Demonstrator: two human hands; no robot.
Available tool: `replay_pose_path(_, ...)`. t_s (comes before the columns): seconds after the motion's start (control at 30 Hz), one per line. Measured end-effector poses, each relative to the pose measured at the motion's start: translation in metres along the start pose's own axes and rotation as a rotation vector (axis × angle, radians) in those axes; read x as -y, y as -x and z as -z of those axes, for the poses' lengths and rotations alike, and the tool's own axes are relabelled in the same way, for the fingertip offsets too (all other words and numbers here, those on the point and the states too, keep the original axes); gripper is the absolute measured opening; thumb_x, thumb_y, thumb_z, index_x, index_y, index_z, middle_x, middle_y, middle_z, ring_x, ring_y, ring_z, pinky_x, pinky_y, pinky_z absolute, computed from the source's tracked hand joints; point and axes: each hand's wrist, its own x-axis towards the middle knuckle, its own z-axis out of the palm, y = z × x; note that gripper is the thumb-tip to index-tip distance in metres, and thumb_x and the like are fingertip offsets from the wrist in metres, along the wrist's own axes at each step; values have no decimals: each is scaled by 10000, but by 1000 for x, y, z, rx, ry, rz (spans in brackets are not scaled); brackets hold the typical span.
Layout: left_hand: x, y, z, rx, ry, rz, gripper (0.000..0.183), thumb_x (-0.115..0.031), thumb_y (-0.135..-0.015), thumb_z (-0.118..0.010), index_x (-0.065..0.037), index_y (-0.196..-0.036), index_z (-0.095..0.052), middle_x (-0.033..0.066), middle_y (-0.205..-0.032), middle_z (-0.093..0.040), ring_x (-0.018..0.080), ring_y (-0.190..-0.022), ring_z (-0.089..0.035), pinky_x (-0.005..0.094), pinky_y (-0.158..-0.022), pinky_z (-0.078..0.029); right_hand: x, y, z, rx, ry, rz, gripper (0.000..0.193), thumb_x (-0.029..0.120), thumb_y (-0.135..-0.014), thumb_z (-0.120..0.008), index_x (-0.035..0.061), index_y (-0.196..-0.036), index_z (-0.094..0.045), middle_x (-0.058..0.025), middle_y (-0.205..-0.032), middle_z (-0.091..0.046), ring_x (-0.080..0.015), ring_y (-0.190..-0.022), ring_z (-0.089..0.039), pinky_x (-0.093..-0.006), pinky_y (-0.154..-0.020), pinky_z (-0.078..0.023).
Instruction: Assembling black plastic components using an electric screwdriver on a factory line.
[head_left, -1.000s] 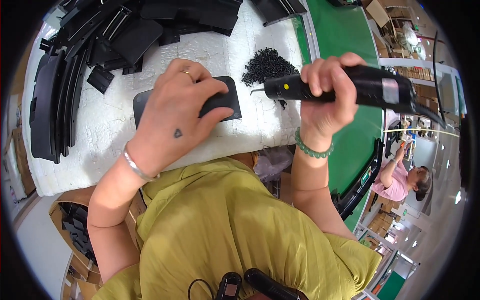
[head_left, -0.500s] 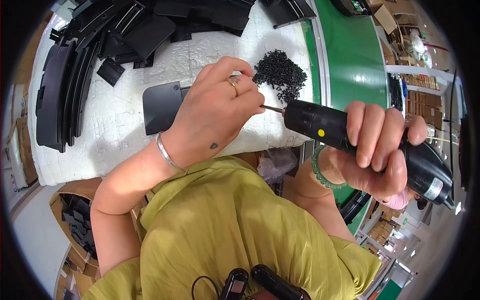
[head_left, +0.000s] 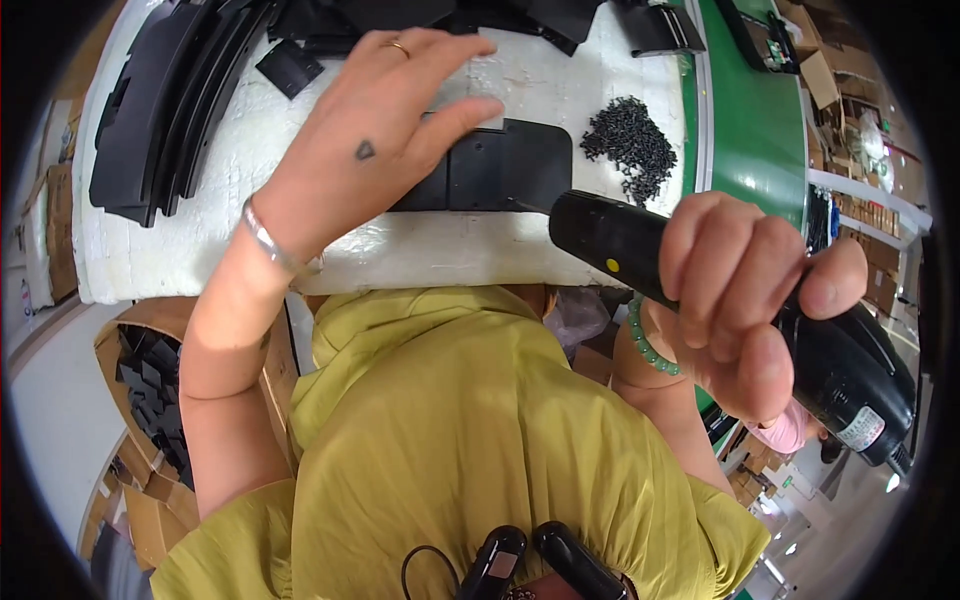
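Note:
My right hand [head_left: 750, 300] is wrapped round a black electric screwdriver [head_left: 610, 240]. Its thin bit points left, and the tip is over or at the near edge of a flat black plastic panel [head_left: 535, 160]; whether they touch I cannot tell. My left hand [head_left: 370, 140] is above the panel's left part, thumb and fingers apart, with nothing seen between them. It hides some of the panel. A heap of small black screws [head_left: 630, 145] lies right of the panel.
A white padded sheet [head_left: 400, 250] covers the work surface. Long black plastic parts [head_left: 165, 110] stand stacked at the left, with more black parts [head_left: 500, 15] along the back. A green table [head_left: 755, 130] adjoins at right. A cardboard box [head_left: 140, 345] of black pieces stands below left.
My left hand has left the screwdriver's bit, moving up and left, and its fingers have spread. The bit has come to the panel's near edge. The whole view has shifted.

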Motion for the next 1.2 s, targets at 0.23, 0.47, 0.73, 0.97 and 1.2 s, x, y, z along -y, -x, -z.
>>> replay_pose_path(0.23,7,18,-12,168,-23,182,420,-301,-694,-709,-66,-1015,-576,99,-879,-553,297,-792,-527,355,-691,-433,-13,0,-17,-19,-35,-140,310,68,-738,-543,125,-1005,-397,34,-577,-441,-86,-433,-417,-236,-466,-350)
replay_pose_path(0.47,9,20,-17,157,7,173,370,-311,-689,-704,-74,-948,-587,91,-787,-562,289,-744,-543,351,-660,-438,-17,-6,-24,51,28,-158,283,66,-739,-592,127,-879,-353,21,-576,-453,-107,-409,-425,-256,-440,-368)
replay_pose_path(0.73,12,30,-22,5,36,107,355,-290,-672,-716,-66,-915,-586,86,-757,-559,276,-709,-545,344,-623,-440,-19,-13,-36,216,122,-176,318,104,-741,-651,121,-829,-346,6,-565,-461,-112,-395,-413,-258,-414,-368)
replay_pose_path(0.97,15,28,-24,11,32,109,355,-295,-667,-716,-70,-909,-586,90,-740,-555,278,-705,-545,351,-618,-436,-22,-21,-33,283,144,-217,318,97,-741,-652,119,-819,-344,4,-569,-464,-120,-413,-422,-267,-437,-371)
replay_pose_path(1.2,17,14,-19,2,68,168,369,-206,-684,-727,-82,-1005,-594,68,-813,-606,209,-711,-579,292,-638,-451,-9,-10,-26,-44,-192,-120,307,52,-750,-593,80,-991,-404,-9,-645,-480,-106,-497,-427,-270,-503,-345)
